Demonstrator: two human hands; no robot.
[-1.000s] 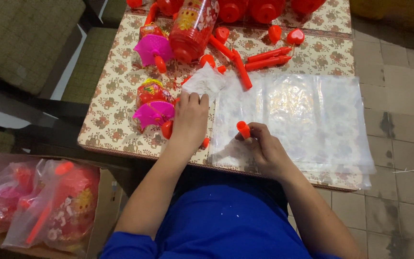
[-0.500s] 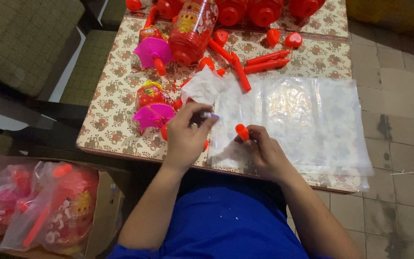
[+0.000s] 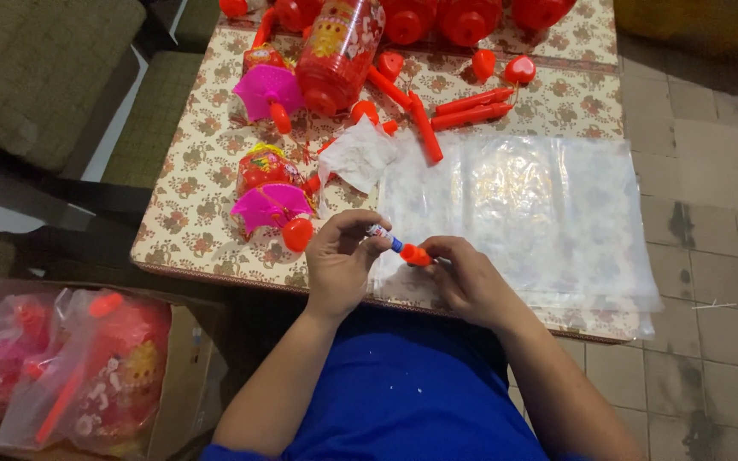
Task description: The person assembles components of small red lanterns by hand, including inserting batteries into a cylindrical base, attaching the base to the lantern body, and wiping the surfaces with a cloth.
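over floral table (image 3: 190,230), small battery (image 3: 380,235) pinched between left hand (image 3: 339,265) and right hand (image 3: 467,277)

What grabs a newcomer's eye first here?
Both hands at the table's near edge: the left hand pinches a small blue-tipped cylinder against an orange cap held by the right hand. Behind them, red plastic lantern parts litter the floral tablecloth beside a stack of clear plastic bags.

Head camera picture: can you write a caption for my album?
Left hand and right hand join a small battery to an orange plastic piece above stacked clear bags.
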